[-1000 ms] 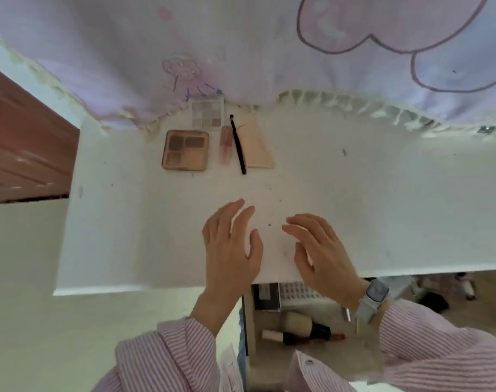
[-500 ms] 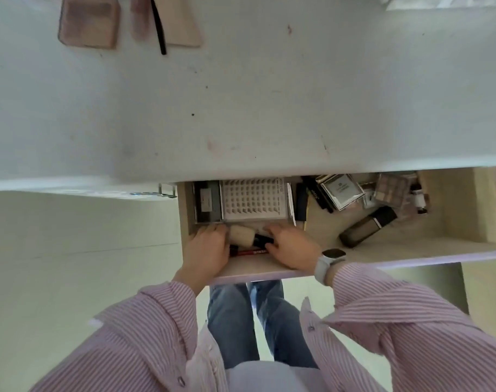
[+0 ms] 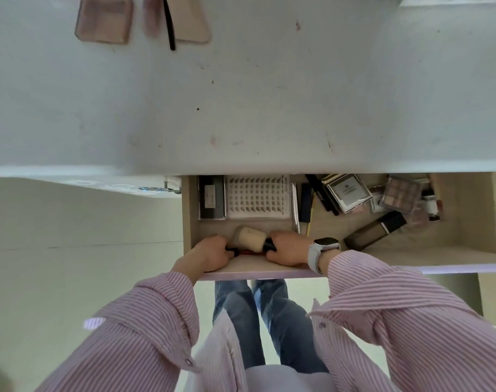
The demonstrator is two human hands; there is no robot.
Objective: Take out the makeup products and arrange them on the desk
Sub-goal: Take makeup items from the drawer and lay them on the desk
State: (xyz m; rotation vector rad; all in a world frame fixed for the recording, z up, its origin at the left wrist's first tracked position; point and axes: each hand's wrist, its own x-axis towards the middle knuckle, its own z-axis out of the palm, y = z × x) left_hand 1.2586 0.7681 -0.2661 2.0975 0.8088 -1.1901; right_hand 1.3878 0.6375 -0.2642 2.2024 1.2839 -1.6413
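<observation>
Table [image 3: 241, 103] fills the upper view, with a few flat pink cases and a thin black stick at its far left edge; below its near lip the open drawer [image 3: 411, 257] juts toward the person, cluttered at right with palettes, boxes and a dark bottle; at its left end a lash tray [image 3: 258, 198] lies flat; just in front of that tray, between the two hands, lies the powder brush [image 3: 251, 239], its long axis running left to right along the drawer's front wall, pale bristle head leftward, black handle rightward; right hand [image 3: 288, 248] is curled round the handle end; left hand [image 3: 210, 254] is curled over a black-and-red stick beside the bristles, though whether it truly grips is hard to tell; the right hand looks better placed to lift, and the table lies straight ahead and above
</observation>
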